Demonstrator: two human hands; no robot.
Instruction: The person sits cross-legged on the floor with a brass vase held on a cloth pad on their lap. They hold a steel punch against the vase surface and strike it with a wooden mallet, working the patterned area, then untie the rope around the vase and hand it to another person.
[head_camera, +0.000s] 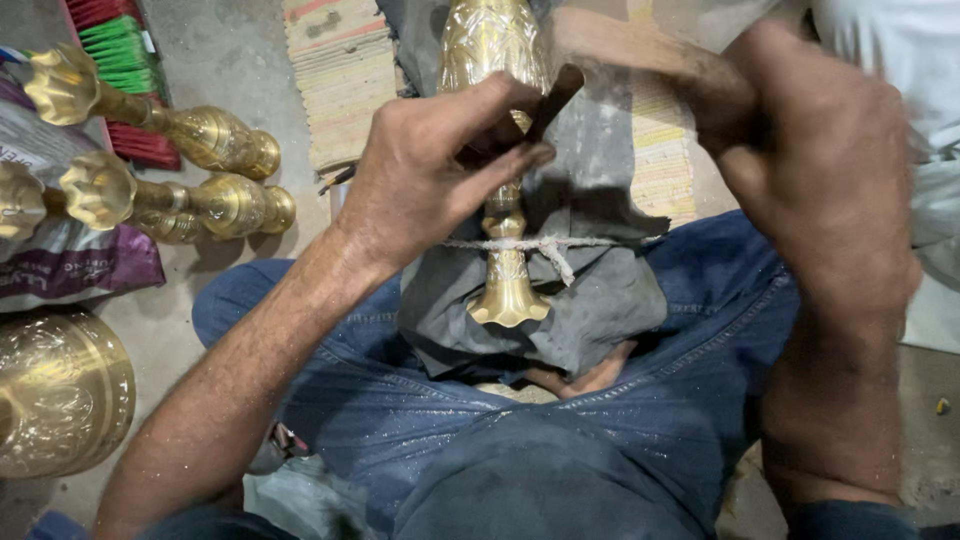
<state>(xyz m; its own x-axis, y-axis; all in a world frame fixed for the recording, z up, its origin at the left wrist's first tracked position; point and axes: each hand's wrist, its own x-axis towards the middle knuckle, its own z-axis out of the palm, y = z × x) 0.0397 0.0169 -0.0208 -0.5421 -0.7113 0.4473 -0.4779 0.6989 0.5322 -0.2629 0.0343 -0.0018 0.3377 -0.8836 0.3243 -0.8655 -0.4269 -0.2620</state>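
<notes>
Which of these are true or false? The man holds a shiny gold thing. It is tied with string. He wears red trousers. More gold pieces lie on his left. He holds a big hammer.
1. A brass piece lies on the lap: true.
2. A string goes round it: true.
3. The trousers are red: false, the jeans are blue.
4. More brass pieces lie at the left: true.
5. The left hand holds a big hammer: false, it pinches a thin dark tool. The right hand is blurred.
</notes>
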